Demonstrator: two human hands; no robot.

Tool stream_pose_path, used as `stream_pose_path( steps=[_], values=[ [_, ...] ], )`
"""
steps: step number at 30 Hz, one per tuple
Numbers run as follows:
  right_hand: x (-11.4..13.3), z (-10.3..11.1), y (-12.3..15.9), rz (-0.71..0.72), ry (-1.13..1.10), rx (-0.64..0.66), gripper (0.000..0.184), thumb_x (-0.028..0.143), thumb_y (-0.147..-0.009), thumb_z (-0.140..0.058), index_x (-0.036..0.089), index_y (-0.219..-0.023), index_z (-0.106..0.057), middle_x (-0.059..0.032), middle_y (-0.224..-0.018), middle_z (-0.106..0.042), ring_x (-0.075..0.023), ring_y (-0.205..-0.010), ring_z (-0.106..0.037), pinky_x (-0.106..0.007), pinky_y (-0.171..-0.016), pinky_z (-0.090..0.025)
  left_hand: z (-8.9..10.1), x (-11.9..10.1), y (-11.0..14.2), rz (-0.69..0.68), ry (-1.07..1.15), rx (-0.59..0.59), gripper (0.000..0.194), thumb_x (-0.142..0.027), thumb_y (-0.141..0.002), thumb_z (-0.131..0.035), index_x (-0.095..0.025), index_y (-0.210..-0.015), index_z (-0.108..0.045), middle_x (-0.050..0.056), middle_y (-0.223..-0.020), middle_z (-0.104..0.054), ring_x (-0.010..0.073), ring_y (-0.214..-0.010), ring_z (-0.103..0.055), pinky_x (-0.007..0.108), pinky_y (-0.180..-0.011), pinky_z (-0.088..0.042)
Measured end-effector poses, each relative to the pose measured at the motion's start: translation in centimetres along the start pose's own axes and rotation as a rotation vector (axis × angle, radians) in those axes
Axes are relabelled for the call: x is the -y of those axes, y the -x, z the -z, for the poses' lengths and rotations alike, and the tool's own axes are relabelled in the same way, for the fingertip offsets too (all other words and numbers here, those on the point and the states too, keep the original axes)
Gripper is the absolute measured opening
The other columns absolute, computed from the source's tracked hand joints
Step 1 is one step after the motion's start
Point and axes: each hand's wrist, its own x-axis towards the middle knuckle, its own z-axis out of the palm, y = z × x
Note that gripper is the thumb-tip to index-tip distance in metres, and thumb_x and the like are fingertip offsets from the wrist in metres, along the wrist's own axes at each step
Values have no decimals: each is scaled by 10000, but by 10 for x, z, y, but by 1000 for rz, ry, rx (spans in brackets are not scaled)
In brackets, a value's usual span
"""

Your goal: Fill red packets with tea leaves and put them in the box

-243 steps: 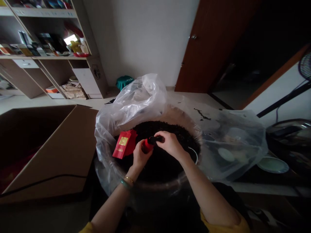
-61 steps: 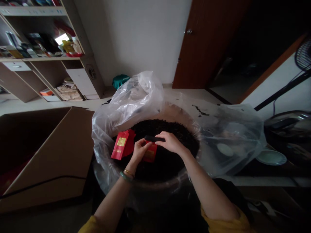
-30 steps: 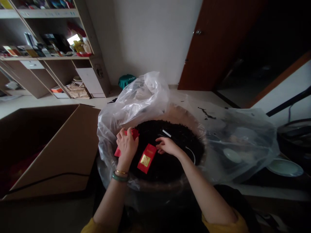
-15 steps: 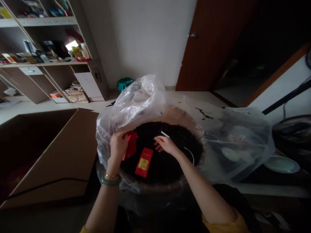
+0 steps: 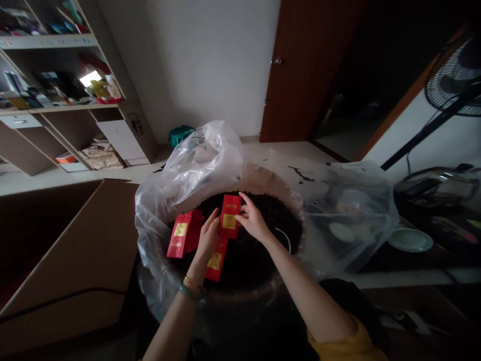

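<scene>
Red packet [image 5: 230,215] over dark loose stuff [image 5: 251,265]; right hand [image 5: 253,221] pinches its right edge in the fingers; left hand [image 5: 208,239] beside its left edge, grip unclear; probably light, thin, bendy, maybe slick; best held lightly by both long edges.

Left hand [image 5: 208,243] and upper red packet [image 5: 229,220] covering part of lower red packet [image 5: 215,263]; print blurring, too small to read; fan [image 5: 451,82] running off right edge
</scene>
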Motion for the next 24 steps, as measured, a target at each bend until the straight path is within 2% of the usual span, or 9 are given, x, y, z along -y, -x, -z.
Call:
stream_pose_path(
  steps=[2,3,6,11,14,18,22,24],
  values=[
    [-2,-3,1,26,119,32,795,115,-724,-561,255,-1444,-254,11,-848,-619,-131,-741,-610,-282,-752,-530,-4,2,0,46,-1,-6,508,-369,-755,-648,-151,-1213,-605,108,-1080,-700,235,-930,-663,381,-842,-519],
    [-2,-4,2,46,207,32,775,113,-731,-563,252,-1438,-278,0,-861,-620,-136,-744,-609,-296,-771,-529,-5,3,1,33,-40,-8,496,-367,-734,-671,-139,-1172,-631,102,-1043,-713,232,-900,-667,368,-825,-521],
    [-5,-3,3,148,497,-40,615,119,-759,-568,243,-1348,-440,-49,-950,-602,-163,-784,-602,-339,-813,-526,-7,6,1,-41,-174,-18,378,-358,-730,-668,-127,-1027,-704,91,-981,-730,235,-884,-667,346,-813,-515],
    [-5,-2,6,380,774,-139,439,138,-823,-541,219,-1254,-536,-121,-1128,-556,-255,-1064,-545,-427,-942,-477,-4,11,3,-50,-215,-37,330,-334,-759,-633,-143,-1018,-707,74,-977,-731,218,-885,-662,340,-828,-509],
    [-1,-3,8,474,846,-145,369,146,-861,-507,201,-1221,-565,-126,-1116,-577,-263,-1066,-528,-438,-968,-453,-4,10,4,-53,-232,-30,324,-331,-777,-612,-145,-1028,-700,68,-983,-728,212,-889,-656,348,-842,-505],
    [3,-2,9,530,866,-146,259,154,-884,-490,176,-1107,-620,-113,-1032,-599,-241,-990,-533,-395,-916,-471,-3,10,4,-74,-278,-40,313,-313,-784,-600,-147,-1031,-699,71,-1005,-725,219,-917,-655,359,-863,-499],
    [6,0,9,490,913,-190,95,220,-849,-577,168,-871,-654,-109,-904,-580,-243,-887,-511,-382,-809,-483,-2,14,3,-127,-363,-70,304,-284,-788,-587,-148,-1034,-703,83,-1022,-725,233,-948,-659,374,-891,-491],
    [8,1,9,471,953,-155,103,230,-848,-582,181,-778,-641,-98,-834,-576,-245,-858,-501,-379,-779,-471,-1,16,3,-152,-418,-68,290,-268,-785,-589,-164,-1027,-709,76,-1018,-729,234,-950,-664,377,-903,-487]
  ],
)
